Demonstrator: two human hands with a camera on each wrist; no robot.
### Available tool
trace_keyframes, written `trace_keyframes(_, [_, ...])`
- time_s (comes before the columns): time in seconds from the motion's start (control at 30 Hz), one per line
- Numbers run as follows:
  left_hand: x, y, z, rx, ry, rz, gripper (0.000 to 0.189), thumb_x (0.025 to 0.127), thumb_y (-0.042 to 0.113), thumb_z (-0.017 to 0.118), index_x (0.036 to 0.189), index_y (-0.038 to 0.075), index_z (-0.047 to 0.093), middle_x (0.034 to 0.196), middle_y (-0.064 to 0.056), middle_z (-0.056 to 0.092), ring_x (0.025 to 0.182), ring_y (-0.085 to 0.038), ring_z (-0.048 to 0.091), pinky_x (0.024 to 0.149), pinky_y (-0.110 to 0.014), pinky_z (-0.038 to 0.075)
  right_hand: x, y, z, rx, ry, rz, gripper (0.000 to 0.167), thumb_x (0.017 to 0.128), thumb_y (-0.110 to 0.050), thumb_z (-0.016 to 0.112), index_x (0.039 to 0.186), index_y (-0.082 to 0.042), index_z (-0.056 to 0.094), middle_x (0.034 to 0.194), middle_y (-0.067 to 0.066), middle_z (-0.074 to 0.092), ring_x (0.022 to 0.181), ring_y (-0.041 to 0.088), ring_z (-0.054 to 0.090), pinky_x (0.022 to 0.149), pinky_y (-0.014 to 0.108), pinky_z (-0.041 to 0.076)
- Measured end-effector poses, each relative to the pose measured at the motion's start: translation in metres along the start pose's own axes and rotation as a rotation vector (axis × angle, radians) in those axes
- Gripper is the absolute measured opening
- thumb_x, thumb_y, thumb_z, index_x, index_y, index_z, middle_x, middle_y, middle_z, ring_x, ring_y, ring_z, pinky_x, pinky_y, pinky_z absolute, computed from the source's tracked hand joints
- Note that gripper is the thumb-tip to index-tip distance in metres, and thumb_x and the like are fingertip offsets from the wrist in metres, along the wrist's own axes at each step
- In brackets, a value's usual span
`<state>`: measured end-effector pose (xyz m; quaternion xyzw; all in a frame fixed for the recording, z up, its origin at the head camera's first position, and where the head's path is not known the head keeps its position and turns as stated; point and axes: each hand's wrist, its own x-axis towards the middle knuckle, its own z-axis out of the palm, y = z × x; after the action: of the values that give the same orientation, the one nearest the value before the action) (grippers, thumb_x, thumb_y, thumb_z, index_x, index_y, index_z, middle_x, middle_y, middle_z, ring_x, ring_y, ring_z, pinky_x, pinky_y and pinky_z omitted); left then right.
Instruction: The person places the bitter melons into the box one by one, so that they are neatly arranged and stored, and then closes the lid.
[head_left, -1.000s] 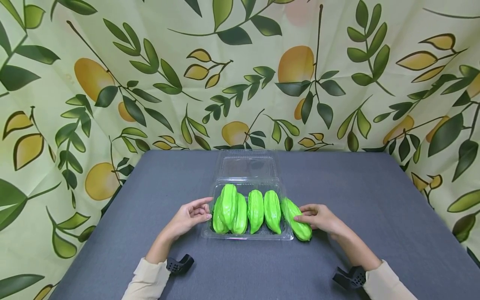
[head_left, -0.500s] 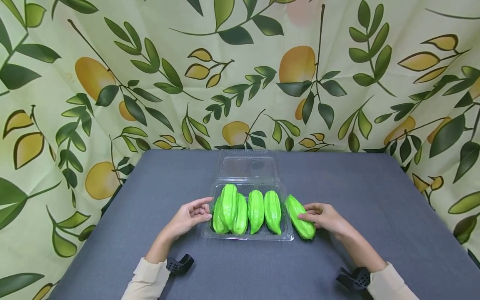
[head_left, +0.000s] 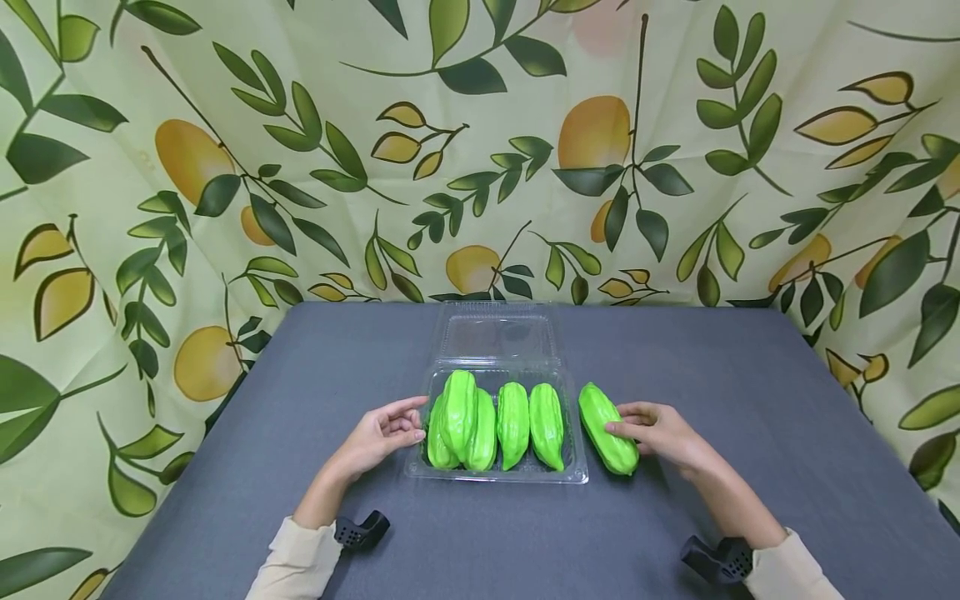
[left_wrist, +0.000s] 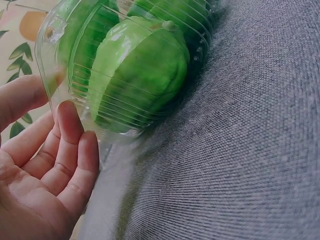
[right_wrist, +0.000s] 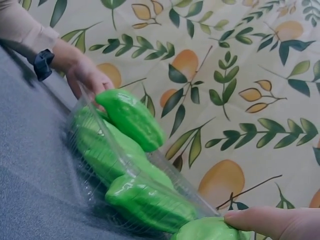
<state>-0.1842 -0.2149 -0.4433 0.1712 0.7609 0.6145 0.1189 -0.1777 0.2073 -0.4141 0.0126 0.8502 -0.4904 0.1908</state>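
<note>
My right hand (head_left: pixel 667 433) grips a glossy green star fruit (head_left: pixel 600 421) just right of the clear plastic container (head_left: pixel 497 477), thumb on its near side. In the right wrist view only the thumb (right_wrist: pixel 270 222) and the top of the held star fruit (right_wrist: pixel 204 231) show. Several more star fruits (head_left: pixel 513 425) lie inside the container, one of them (head_left: pixel 458 410) stacked on two others at the left. My left hand (head_left: pixel 378 433) holds the container's left rim between thumb and fingers. Up close, its curled fingertips (left_wrist: pixel 70 117) sit right at the clear rim.
The container's lid (head_left: pixel 497 337) is folded open toward the back of the grey cloth-covered table (head_left: pixel 712 367). Behind the table hangs a fabric backdrop (head_left: pixel 300 208) printed with leaves and fruit. Each wrist wears a black camera mount (head_left: pixel 362 530).
My right hand has moved right with its star fruit, away from the container's right edge, and the fruit stands more upright in view. The left hand and container stay put.
</note>
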Motion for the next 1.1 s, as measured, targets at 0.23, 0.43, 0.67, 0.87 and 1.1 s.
trace_keyframes(0.23, [0.001, 0.0, 0.0, -0.002, 0.0, 0.001, 0.056, 0.088, 0.002, 0.065, 0.138, -0.011, 0.042, 0.097, 0.001, 0.055, 0.084, 0.003, 0.057, 0.075, -0.012, 0.051, -0.003, -0.005, -0.002, 0.013, 0.02, -0.014, 0.067, 0.09, -0.032, 0.066, 0.137, 0.011, 0.043, 0.127, 0.028, 0.057, 0.097, 0.012, 0.059, 0.074, 0.026, 0.052])
trace_keyframes(0.43, [0.0, 0.0, -0.001, -0.001, -0.002, 0.002, 0.056, 0.088, 0.002, 0.064, 0.138, -0.011, 0.042, 0.097, 0.001, 0.055, 0.084, 0.003, 0.057, 0.075, -0.012, 0.051, -0.003, -0.007, -0.004, 0.023, 0.026, -0.015, 0.068, 0.091, -0.033, 0.064, 0.138, 0.01, 0.041, 0.131, 0.029, 0.054, 0.103, 0.015, 0.061, 0.078, 0.028, 0.054])
trace_keyframes(0.67, [0.0, 0.0, 0.0, 0.0, -0.001, -0.003, 0.056, 0.088, 0.002, 0.065, 0.138, -0.011, 0.042, 0.098, 0.0, 0.055, 0.084, 0.004, 0.057, 0.075, -0.012, 0.051, -0.003, -0.011, -0.003, 0.039, 0.02, -0.024, 0.07, 0.093, -0.034, 0.063, 0.14, 0.011, 0.037, 0.136, 0.031, 0.05, 0.11, 0.02, 0.061, 0.083, 0.034, 0.056])
trace_keyframes(0.87, [0.0, 0.0, 0.0, -0.002, -0.002, 0.001, 0.056, 0.088, 0.002, 0.064, 0.138, -0.011, 0.042, 0.097, 0.0, 0.055, 0.084, 0.004, 0.057, 0.075, -0.012, 0.051, -0.003, -0.015, -0.001, 0.057, 0.013, -0.023, 0.071, 0.092, -0.035, 0.063, 0.141, 0.009, 0.036, 0.137, 0.029, 0.05, 0.109, 0.018, 0.061, 0.085, 0.033, 0.056])
trace_keyframes(1.1, [0.0, 0.001, 0.0, -0.003, -0.003, 0.0, 0.056, 0.088, 0.002, 0.064, 0.138, -0.012, 0.042, 0.097, 0.0, 0.055, 0.084, 0.004, 0.057, 0.075, -0.011, 0.05, -0.003, -0.02, 0.003, 0.096, 0.004, -0.048, 0.07, 0.092, -0.033, 0.063, 0.141, 0.01, 0.036, 0.135, 0.03, 0.051, 0.107, 0.015, 0.062, 0.085, 0.033, 0.056])
